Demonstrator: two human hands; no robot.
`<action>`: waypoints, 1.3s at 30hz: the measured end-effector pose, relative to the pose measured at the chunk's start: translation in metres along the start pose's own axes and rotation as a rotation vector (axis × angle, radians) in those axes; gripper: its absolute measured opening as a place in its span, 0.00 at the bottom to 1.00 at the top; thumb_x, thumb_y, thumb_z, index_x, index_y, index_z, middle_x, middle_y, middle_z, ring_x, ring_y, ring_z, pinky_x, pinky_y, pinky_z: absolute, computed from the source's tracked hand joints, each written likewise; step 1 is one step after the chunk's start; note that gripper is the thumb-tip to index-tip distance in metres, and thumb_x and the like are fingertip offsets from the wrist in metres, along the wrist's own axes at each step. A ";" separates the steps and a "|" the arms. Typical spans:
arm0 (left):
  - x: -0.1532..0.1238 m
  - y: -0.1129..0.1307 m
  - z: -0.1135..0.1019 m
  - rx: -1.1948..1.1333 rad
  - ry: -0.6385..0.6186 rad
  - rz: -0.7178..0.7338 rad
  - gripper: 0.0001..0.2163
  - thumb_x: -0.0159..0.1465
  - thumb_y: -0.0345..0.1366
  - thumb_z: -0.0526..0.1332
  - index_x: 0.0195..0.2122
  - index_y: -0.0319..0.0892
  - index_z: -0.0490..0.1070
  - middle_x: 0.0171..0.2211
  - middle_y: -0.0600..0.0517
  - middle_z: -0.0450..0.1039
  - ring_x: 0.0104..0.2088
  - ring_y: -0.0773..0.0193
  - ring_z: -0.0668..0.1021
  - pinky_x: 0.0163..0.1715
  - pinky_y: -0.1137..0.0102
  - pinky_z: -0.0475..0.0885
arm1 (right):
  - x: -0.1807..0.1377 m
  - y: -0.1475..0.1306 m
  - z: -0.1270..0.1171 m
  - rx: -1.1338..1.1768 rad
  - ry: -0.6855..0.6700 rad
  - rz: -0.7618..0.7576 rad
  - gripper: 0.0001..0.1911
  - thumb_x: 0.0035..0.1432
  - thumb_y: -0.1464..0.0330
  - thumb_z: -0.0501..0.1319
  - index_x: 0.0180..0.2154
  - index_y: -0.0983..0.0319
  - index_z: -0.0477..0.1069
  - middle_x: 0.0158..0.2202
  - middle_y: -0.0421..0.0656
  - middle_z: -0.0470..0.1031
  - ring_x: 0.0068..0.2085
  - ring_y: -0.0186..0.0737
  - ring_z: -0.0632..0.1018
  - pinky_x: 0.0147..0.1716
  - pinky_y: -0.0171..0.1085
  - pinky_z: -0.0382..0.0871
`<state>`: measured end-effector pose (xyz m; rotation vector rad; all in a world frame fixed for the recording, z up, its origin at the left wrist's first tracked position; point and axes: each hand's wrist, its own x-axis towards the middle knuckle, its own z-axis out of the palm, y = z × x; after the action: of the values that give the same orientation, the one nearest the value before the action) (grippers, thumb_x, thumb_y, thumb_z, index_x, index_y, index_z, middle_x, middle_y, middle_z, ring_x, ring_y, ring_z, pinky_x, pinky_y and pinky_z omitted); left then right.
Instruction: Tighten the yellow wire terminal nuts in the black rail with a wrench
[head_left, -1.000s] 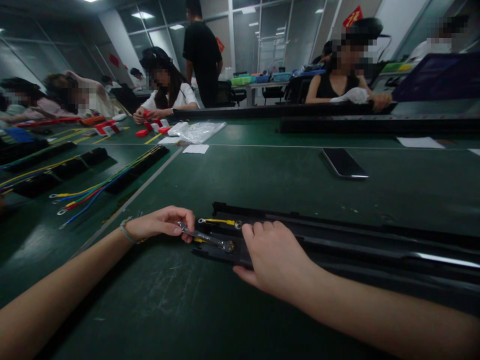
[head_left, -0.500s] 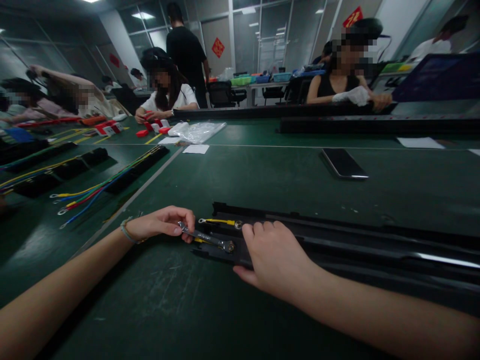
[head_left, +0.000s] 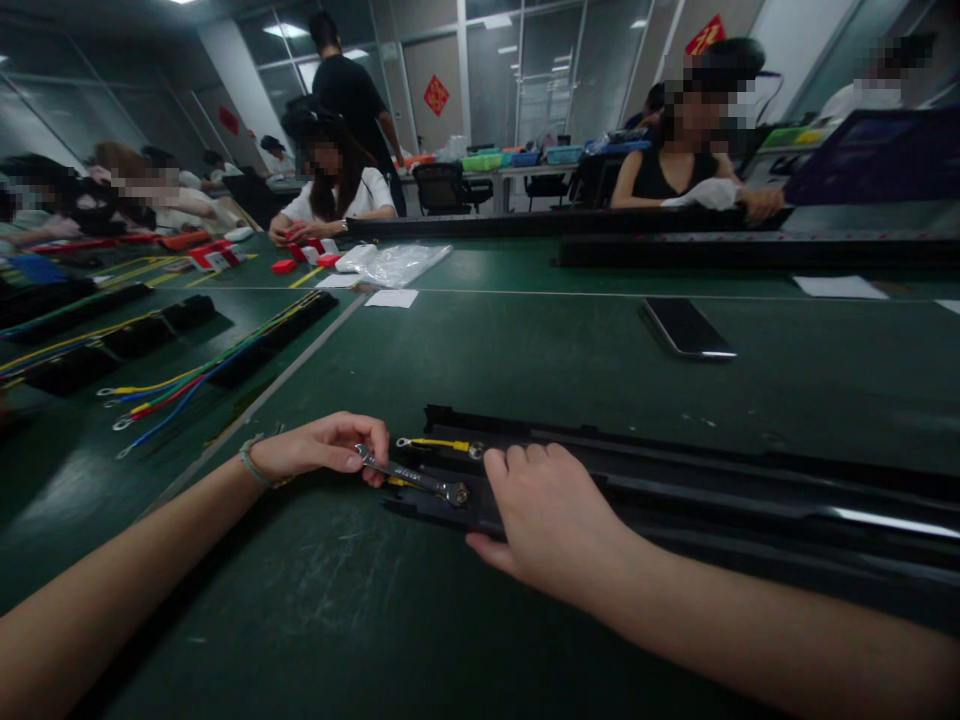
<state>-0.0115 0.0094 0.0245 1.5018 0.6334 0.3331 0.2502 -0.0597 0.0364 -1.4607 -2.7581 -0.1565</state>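
Observation:
My left hand (head_left: pixel 322 448) pinches the free end of a small metal wrench (head_left: pixel 412 477). The wrench's other end sits on a fastener at the left end of a long black rail (head_left: pixel 675 480) that lies across the green table (head_left: pixel 480 340). My right hand (head_left: pixel 551 515) lies palm down on that rail end, fingers curled over it, just right of the wrench head. A yellow wire with a ring terminal (head_left: pixel 442 443) rests in the rail beside the wrench.
A dark phone (head_left: pixel 686 327) lies behind the rail. To the left are black rails with coloured wires (head_left: pixel 187 380). Paper (head_left: pixel 391 297) and a plastic bag (head_left: pixel 397 262) lie farther back. Other people sit at the far side; one person stands.
My hands and the wrench have stayed put. The standing person in black at the back has walked to the left.

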 end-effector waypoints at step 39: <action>0.000 0.002 0.001 0.008 0.011 -0.009 0.10 0.54 0.38 0.61 0.33 0.37 0.69 0.28 0.50 0.69 0.30 0.63 0.71 0.31 0.70 0.66 | 0.000 -0.001 -0.003 -0.008 -0.021 -0.001 0.24 0.46 0.52 0.52 0.36 0.66 0.65 0.28 0.49 0.69 0.29 0.44 0.70 0.28 0.41 0.59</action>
<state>-0.0105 0.0085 0.0266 1.5052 0.6511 0.3323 0.2498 -0.0608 0.0397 -1.4715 -2.7781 -0.1528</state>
